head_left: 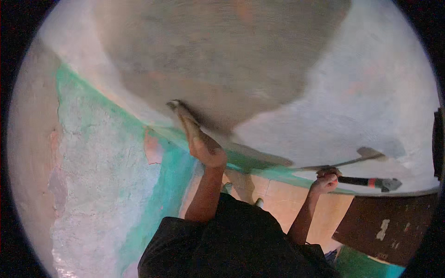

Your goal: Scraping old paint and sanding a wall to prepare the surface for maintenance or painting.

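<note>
And up came the brown board [359,222], with pale marks [383,229] scattered over its face, a bold white one and smaller strokes beneath, but no, none of them could be read! Just above that board ran the red-banded dark tool [357,180], and there too no lettering came through, not one word or number

Plain black short-sleeved shirt [250,241]
</note>
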A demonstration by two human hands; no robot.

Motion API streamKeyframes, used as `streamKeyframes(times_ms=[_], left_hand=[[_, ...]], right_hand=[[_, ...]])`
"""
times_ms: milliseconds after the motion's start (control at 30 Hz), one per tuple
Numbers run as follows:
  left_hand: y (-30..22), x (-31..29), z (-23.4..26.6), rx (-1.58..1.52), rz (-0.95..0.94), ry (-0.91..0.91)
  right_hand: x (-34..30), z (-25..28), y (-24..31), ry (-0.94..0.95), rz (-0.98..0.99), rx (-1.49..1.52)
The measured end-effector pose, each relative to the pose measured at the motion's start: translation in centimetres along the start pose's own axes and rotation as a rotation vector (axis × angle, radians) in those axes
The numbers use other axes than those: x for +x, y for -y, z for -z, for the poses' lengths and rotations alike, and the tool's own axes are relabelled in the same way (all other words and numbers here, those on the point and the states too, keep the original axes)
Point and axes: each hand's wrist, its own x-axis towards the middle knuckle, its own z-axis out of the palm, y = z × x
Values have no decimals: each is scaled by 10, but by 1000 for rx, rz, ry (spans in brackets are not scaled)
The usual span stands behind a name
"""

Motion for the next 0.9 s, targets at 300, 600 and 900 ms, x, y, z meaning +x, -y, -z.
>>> streamKeyframes(times_ms=[300,600,900], left_hand=[[-50,-44,-31,-387,46,46],[-71,-88,-50,-409,-133,213],[-130,-125,-79,-625,40,197]], right_hand=[[-5,22,-21,119,-81,178],[-8,43,-52,135,-176,163],[-17,47,-85,-32,-402,607]])
